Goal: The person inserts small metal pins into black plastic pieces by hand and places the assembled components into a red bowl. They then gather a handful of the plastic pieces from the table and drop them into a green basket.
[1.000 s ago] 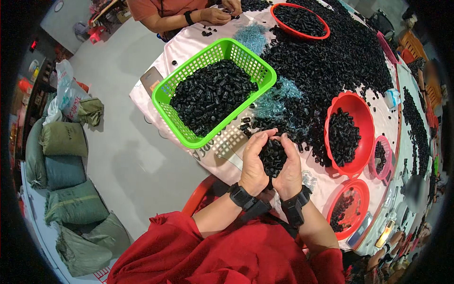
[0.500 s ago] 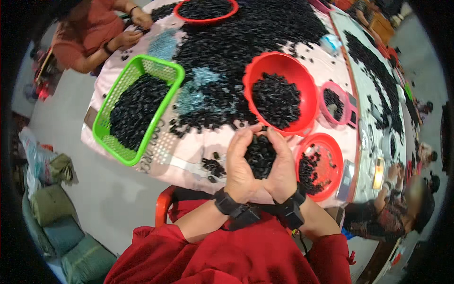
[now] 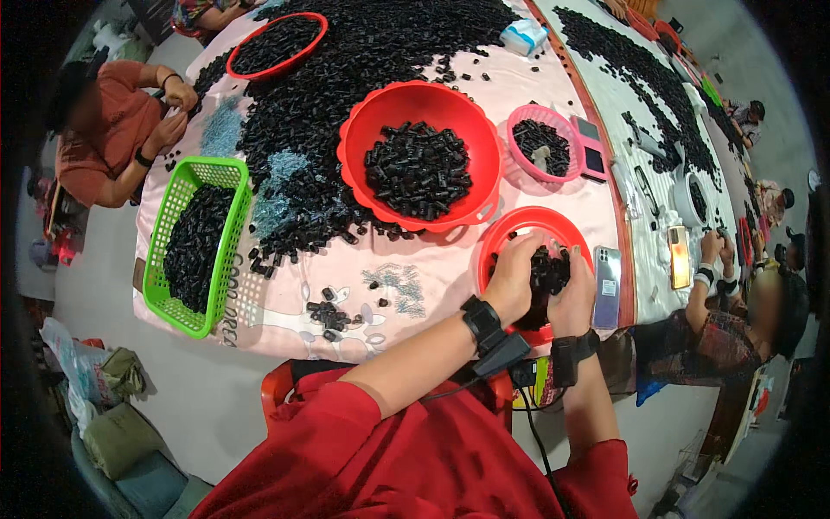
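Observation:
My left hand (image 3: 512, 278) and my right hand (image 3: 572, 298) are cupped together, with a heap of small black plastic pieces (image 3: 548, 275) between the palms. They are held over the small red bowl (image 3: 538, 215) at the right front of the table, and hide much of its inside. Beyond them stands a large red basin (image 3: 480, 130) with a scalloped rim, partly filled with the same pieces. A small loose group of black pieces (image 3: 330, 315) lies on the cloth to the left of my hands.
A green basket (image 3: 223, 281) of black pieces stands at the left. A pink basket (image 3: 543, 174) and a phone (image 3: 607, 290) are at the right. A broad pile of black pieces (image 3: 303, 130) covers the far table. A person (image 3: 117, 143) works at the far left.
My cupped hands have moved right with the black pieces, from in front of the large basin to over the small red bowl. The view has shifted to the right.

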`<state>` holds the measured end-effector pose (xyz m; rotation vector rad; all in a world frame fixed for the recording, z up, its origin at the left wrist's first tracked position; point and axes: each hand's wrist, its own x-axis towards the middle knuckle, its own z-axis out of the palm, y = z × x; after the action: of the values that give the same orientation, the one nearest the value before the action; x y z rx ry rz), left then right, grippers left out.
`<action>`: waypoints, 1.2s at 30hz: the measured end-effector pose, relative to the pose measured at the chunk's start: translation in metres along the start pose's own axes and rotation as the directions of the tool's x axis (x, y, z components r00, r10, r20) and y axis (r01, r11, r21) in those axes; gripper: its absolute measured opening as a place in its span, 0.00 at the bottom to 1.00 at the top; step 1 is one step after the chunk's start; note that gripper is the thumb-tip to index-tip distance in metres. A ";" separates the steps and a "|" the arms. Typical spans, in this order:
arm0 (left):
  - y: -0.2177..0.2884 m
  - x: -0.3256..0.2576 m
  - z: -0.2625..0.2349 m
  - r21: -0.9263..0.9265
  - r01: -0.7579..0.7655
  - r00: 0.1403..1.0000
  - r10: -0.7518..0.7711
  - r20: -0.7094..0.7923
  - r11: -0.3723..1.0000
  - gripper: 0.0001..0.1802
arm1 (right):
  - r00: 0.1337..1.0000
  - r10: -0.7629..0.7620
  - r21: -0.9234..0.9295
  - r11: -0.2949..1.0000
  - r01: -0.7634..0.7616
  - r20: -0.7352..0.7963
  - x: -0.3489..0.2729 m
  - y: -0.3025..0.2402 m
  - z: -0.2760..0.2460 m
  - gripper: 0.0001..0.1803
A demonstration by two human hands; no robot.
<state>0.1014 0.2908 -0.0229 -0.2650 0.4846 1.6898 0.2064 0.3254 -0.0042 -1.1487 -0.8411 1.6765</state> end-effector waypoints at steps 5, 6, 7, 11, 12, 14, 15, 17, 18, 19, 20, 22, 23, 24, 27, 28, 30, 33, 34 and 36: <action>0.022 0.016 -0.004 0.593 -0.144 0.987 0.072 0.145 0.792 0.28 | 0.980 -0.108 -0.310 0.938 0.156 0.167 0.018 -0.017 -0.008 0.16; 0.029 0.013 0.002 0.647 -0.131 0.984 0.018 0.178 0.751 0.28 | 0.966 -0.148 -0.443 0.867 0.230 0.211 0.022 -0.020 -0.013 0.16; 0.031 0.008 0.009 0.672 -0.123 0.986 0.012 0.167 0.731 0.28 | 0.962 -0.156 -0.474 0.845 0.247 0.223 0.026 -0.021 -0.017 0.16; 0.048 -0.001 0.020 0.620 -0.212 0.947 0.002 0.322 0.756 0.23 | 0.953 -0.114 -0.521 0.816 0.251 0.281 0.037 -0.030 -0.029 0.16; 0.052 -0.006 0.020 0.621 -0.211 0.948 0.003 0.319 0.755 0.23 | 0.953 -0.111 -0.520 0.817 0.248 0.281 0.035 -0.035 -0.028 0.16; 0.058 -0.021 0.019 0.699 -0.089 0.995 0.038 0.088 0.710 0.17 | 0.977 -0.037 -0.654 0.738 0.169 0.210 0.028 -0.051 -0.028 0.15; 0.059 -0.026 0.016 0.656 -0.026 0.999 -0.004 0.045 0.754 0.12 | 0.978 -0.038 -0.654 0.738 0.167 0.207 0.028 -0.051 -0.032 0.15; 0.050 -0.032 0.006 0.603 0.068 0.997 -0.075 -0.013 0.795 0.12 | 0.969 0.021 -0.757 0.629 0.179 0.247 0.026 -0.048 -0.038 0.13; 0.046 -0.036 0.001 0.542 0.159 0.987 -0.146 -0.067 0.825 0.12 | 0.969 0.021 -0.756 0.630 0.178 0.246 0.023 -0.047 -0.037 0.13; 0.040 -0.039 -0.002 0.475 0.191 0.981 -0.173 -0.082 0.859 0.12 | 0.954 0.042 -0.766 0.607 0.211 0.296 0.017 -0.045 -0.032 0.12; 0.034 -0.039 -0.007 0.475 0.190 0.982 -0.171 -0.083 0.859 0.12 | 0.936 0.067 -0.774 0.583 0.245 0.347 0.010 -0.044 -0.026 0.11; 0.025 -0.035 -0.015 0.265 0.277 0.958 -0.287 0.000 0.924 0.13 | 0.910 0.105 -0.746 0.614 0.259 0.402 0.001 -0.044 -0.016 0.11; 0.025 -0.035 -0.013 0.260 0.312 0.948 -0.318 -0.021 0.914 0.14 | 0.909 0.069 -0.750 0.592 0.294 0.411 -0.002 -0.044 -0.010 0.11; 0.024 -0.035 -0.013 0.260 0.311 0.949 -0.316 -0.023 0.914 0.14 | 0.906 0.034 -0.754 0.569 0.329 0.421 -0.005 -0.046 -0.006 0.11; 0.024 -0.034 -0.011 0.353 0.195 0.980 -0.195 -0.036 0.915 0.14 | 0.838 -0.110 -0.809 0.220 0.545 0.534 0.014 -0.045 -0.013 0.08; 0.024 -0.033 -0.010 0.536 0.097 0.994 -0.105 -0.015 0.839 0.14 | 0.712 -0.197 -0.732 -0.050 0.679 0.674 0.020 -0.044 -0.018 0.07; 0.029 -0.033 -0.008 0.694 -0.007 1.000 -0.010 0.021 0.720 0.15 | 0.676 -0.239 -0.711 -0.105 0.695 0.697 0.020 -0.042 -0.010 0.04; 0.036 -0.024 -0.004 0.839 -0.125 0.992 0.044 0.120 0.530 0.16 | 0.592 -0.406 -0.703 -0.219 0.676 0.696 0.037 -0.030 -0.002 0.06; 0.035 -0.019 -0.004 0.864 -0.144 0.989 0.058 0.133 0.482 0.17 | 0.605 -0.363 -0.700 -0.259 0.665 0.709 0.041 -0.027 0.000 0.07; 0.035 -0.018 -0.002 0.888 -0.172 0.985 0.080 0.152 0.427 0.18 | 0.609 -0.325 -0.690 -0.298 0.660 0.723 0.047 -0.022 0.000 0.08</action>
<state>0.0702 0.2696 -0.0109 0.6736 1.3059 1.3329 0.2056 0.3775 0.0004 -0.9902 -2.5714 0.0695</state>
